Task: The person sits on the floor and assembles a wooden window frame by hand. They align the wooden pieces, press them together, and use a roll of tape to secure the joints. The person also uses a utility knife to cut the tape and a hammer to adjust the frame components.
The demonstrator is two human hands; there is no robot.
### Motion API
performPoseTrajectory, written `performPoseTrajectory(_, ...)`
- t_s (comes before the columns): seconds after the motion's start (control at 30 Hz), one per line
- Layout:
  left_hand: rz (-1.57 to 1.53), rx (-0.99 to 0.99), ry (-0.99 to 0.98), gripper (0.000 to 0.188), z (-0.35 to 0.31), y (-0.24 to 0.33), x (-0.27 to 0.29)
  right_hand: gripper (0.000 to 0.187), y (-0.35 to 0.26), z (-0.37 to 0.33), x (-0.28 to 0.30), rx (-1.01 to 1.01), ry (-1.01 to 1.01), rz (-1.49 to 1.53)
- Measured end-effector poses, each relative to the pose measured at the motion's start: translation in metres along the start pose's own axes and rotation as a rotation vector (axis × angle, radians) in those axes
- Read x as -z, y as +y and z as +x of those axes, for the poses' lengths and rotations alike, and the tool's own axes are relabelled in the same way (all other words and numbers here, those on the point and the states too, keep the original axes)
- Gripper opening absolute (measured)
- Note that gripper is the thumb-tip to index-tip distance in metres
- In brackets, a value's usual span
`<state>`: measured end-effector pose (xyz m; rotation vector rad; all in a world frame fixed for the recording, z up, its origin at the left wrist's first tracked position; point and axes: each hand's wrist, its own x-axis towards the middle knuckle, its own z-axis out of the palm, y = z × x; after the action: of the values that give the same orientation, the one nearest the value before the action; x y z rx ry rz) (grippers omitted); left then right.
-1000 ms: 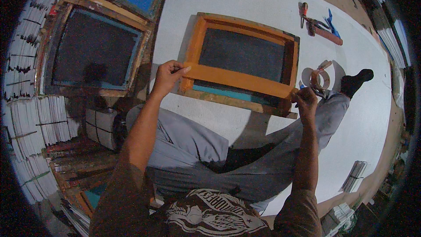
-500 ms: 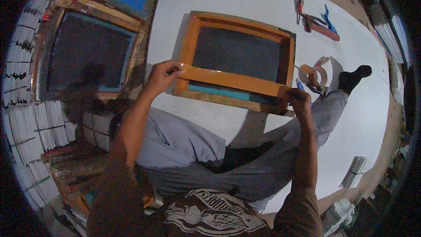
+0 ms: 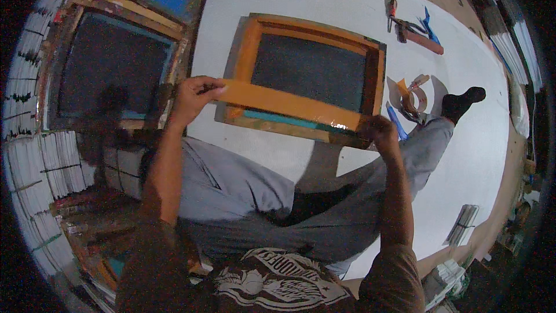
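The left hand pinches one end of a long, shiny orange-brown tape strip; the right hand clamps the other. The strip stretches over the near part of a rectangular orange-brown wooden frame on a white surface.

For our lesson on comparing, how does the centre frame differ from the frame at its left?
The centre frame lies on the white surface; the left frame lies off it. The tape strip, held by the left hand and right hand, crosses over the centre frame; none crosses the left frame. The centre frame looks more orange than the left frame. Both are rectangular around a dark panel.
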<state>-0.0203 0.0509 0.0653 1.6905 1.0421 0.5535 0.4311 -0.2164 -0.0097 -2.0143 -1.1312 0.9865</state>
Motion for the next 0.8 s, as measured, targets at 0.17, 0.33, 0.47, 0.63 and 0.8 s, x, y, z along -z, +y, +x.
performPoseTrajectory(0.17, 0.094, 0.175, -0.124, 0.023, -0.033, 0.012, 0.031, 0.019, -0.016, -0.043, -0.044, -0.227, -0.274, 0.176)
performPoseTrajectory(0.33, 0.097, 0.264, -0.181, 0.023, -0.063, -0.020, 0.041, 0.019, 0.000, -0.051, -0.071, -0.350, -0.351, 0.181)
performPoseTrajectory(0.47, -0.087, 0.188, -0.117, 0.016, -0.085, -0.026, 0.053, 0.018, -0.016, -0.056, -0.083, -0.182, -0.553, -0.176)
performPoseTrajectory(0.63, -0.189, 0.164, -0.106, 0.015, -0.102, 0.022, 0.056, 0.020, -0.096, -0.040, -0.088, 0.206, -0.226, -0.493)
performPoseTrajectory(0.8, -0.120, 0.062, -0.188, 0.017, -0.110, 0.031, 0.051, 0.041, -0.158, 0.016, -0.159, 0.447, -0.257, -0.383)
